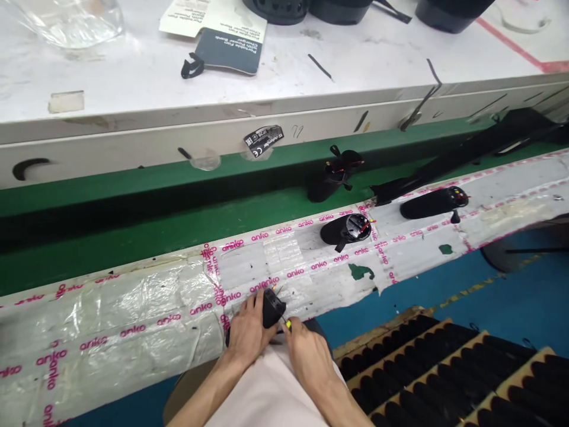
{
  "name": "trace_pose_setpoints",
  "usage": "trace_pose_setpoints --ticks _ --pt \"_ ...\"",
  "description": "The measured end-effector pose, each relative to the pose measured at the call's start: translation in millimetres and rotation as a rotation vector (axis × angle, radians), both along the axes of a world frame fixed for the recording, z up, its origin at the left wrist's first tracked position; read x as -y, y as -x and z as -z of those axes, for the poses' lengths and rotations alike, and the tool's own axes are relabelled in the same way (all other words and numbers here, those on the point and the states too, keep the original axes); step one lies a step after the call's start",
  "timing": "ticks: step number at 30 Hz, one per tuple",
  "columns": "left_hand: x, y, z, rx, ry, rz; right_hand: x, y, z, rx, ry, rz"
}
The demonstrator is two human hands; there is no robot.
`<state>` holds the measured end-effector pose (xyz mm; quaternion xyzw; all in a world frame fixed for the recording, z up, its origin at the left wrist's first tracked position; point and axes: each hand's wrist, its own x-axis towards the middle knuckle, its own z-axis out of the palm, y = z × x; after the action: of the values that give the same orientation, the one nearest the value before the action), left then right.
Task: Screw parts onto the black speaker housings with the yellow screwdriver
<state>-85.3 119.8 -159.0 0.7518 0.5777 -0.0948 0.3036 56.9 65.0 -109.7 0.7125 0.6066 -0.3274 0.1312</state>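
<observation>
Near the front edge of the taped bench, my left hand (pixel 249 327) is wrapped round a black cylindrical part (pixel 272 307), which lies tilted with its end towards the right. Just right of it, my right hand (pixel 306 350) is closed on a small tool with a yellow piece (pixel 288 324) at the fingertips; its thin tip points at the part's end. Most of the tool is hidden by the fingers. Further along the bench lie a black cylinder with wires (pixel 347 230) and a second black cylinder (pixel 433 203).
Beyond the bench, more black cylinders (pixel 326 182) stand on a green surface. A white table (pixel 133 83) behind holds a dark card tag (pixel 229 50), a clear plastic bag (pixel 73 24) and black containers. At lower right, a rack (pixel 427 362) holds rows of black cylinders.
</observation>
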Motion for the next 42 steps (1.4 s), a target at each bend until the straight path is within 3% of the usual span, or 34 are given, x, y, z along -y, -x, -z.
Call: trace_pose_setpoints --ticks 4,10,29,42 --pt "1 0 0.1 0.012 0.003 -0.008 -3 1 -4.4 0.012 -0.001 0.05" --pt "2 -3 1.2 -0.007 0.0 -0.019 -19 6 10.6 -0.014 0.0 0.065" --pt "0 -5 0.3 -0.033 0.025 -0.002 -17 12 12.0 0.007 0.021 0.057" --pt "4 -3 10.0 -0.025 -0.008 0.008 -15 16 16.4 0.076 0.01 0.034"
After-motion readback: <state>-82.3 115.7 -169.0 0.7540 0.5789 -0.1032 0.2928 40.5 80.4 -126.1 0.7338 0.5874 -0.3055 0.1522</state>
